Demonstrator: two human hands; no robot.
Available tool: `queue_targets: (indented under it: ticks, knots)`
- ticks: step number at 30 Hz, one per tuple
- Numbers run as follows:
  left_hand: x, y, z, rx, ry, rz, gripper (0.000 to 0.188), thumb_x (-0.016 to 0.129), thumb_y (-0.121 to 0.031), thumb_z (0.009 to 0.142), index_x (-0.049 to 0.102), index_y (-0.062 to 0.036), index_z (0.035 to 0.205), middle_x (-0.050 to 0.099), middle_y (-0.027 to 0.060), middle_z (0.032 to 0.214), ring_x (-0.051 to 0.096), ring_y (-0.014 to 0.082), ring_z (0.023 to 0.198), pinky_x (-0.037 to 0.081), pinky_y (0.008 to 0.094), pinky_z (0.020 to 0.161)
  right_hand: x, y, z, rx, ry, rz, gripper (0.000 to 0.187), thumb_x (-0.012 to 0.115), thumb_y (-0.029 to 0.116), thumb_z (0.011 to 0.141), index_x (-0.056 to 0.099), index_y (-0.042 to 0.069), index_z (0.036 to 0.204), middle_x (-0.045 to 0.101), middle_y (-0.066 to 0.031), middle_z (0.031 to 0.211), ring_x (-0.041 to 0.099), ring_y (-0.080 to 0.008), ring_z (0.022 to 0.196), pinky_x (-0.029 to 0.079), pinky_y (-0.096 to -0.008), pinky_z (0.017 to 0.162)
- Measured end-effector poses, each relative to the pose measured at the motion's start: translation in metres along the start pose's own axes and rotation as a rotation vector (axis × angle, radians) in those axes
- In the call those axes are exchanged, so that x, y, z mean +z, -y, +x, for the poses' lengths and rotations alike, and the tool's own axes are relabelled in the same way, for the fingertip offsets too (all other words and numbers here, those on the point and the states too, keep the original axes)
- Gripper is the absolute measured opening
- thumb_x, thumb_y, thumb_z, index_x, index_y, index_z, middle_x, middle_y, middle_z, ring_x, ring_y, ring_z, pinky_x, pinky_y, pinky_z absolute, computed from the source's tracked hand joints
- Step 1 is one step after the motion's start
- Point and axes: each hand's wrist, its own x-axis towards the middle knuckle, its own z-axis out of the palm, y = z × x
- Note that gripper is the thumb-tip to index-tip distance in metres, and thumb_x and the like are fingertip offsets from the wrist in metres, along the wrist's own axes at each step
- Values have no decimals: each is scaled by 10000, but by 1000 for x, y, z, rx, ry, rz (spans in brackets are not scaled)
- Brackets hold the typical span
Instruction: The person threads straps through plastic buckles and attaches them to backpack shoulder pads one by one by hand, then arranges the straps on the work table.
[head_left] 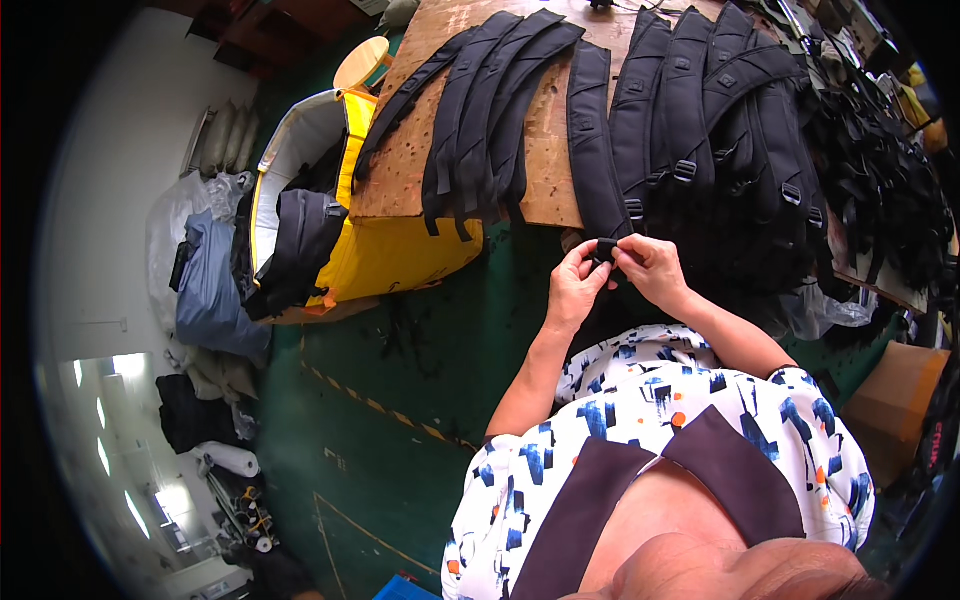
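Just off the near edge of the wooden table, my left hand [573, 289] and my right hand [651, 269] are close together. Both are closed, pinching a short piece of black webbing [607, 248] between their fingertips. It sits at the lower end of a padded black shoulder strap [594, 130] that lies on the table and hangs toward me. Whether the webbing is sewn to that strap, I cannot tell. Right of it lie several more padded straps [686, 100] with black buckles [685, 171].
A fanned row of black straps [480, 110] lies left on the wooden table [552, 150]. Beside the table stands a yellow bin [400, 262] holding black bags [303, 235]. Black webbing is heaped at the far right, above a cardboard box [895, 400]. A round stool [362, 63] stands behind the bin.
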Motion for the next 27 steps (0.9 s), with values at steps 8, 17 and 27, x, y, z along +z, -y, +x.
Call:
queue_targets:
  ticks: [8, 17, 27]
  knots:
    - [1, 6, 0, 56, -68, 20, 302, 557, 6, 844, 430, 42, 1114, 630, 84, 893, 609, 113, 715, 511, 220, 659, -2, 16, 5, 313, 112, 260, 110, 615, 89, 810, 610, -18, 782, 601, -61, 605, 587, -102, 501, 445, -215, 441]
    - [-1, 4, 1, 35, -23, 8, 292, 554, 17, 844, 444, 40, 1114, 613, 94, 941, 602, 124, 766, 519, 239, 695, 1, 9, 4, -168, -101, -241, 84, 658, 80, 733, 590, 36, 756, 575, -91, 658, 583, -236, 562, 454, -304, 491]
    - [-4, 5, 0, 28, -70, 23, 296, 580, 7, 831, 432, 32, 1086, 622, 98, 892, 609, 131, 716, 522, 236, 664, 2, 2, 2, -208, 21, -236, 82, 639, 58, 744, 572, 12, 754, 565, -108, 681, 581, -240, 585, 455, -314, 516]
